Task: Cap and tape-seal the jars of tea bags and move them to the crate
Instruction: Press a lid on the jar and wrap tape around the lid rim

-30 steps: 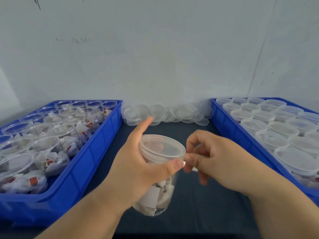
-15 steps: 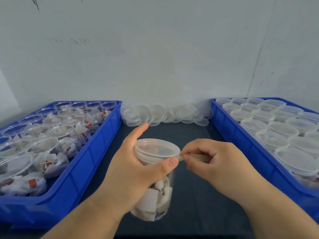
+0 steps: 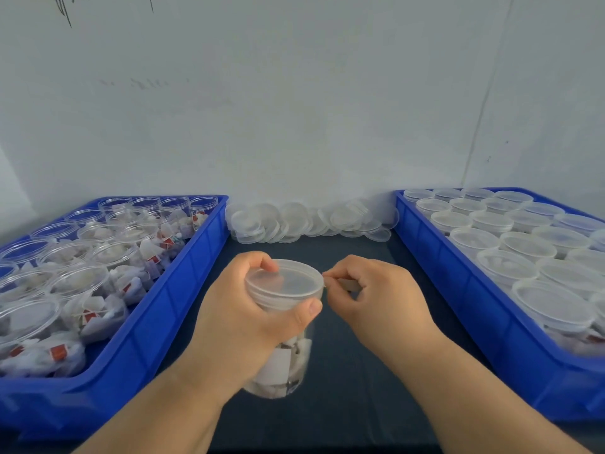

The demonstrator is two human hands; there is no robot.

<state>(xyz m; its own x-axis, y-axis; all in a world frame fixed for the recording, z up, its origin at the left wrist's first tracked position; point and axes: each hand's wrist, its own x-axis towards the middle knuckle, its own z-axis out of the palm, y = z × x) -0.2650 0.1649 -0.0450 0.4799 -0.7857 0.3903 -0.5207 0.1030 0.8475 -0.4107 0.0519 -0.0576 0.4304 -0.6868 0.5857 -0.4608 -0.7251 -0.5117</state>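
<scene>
A clear plastic jar (image 3: 288, 365) filled with white tea bags is held above the dark table between the two crates. Its translucent lid (image 3: 288, 281) sits on top. My left hand (image 3: 242, 319) grips the jar just under the lid, thumb at the front, forefinger resting on the lid's far edge. My right hand (image 3: 370, 296) pinches a narrow strip of clear tape (image 3: 345, 285) that reaches to the right rim of the lid. The strip is faint and its far end is hard to make out.
A blue crate (image 3: 183, 309) on the left holds several open jars of tea bags. A blue crate (image 3: 458, 299) on the right holds several capped jars. Loose lids (image 3: 307, 221) lie heaped against the wall at the back. Dark table (image 3: 343, 404) lies between the crates.
My left forefinger has curled down onto the lid's far edge. The jar has shifted slightly left and lower, and my right hand has stayed pinched at the lid's right rim.
</scene>
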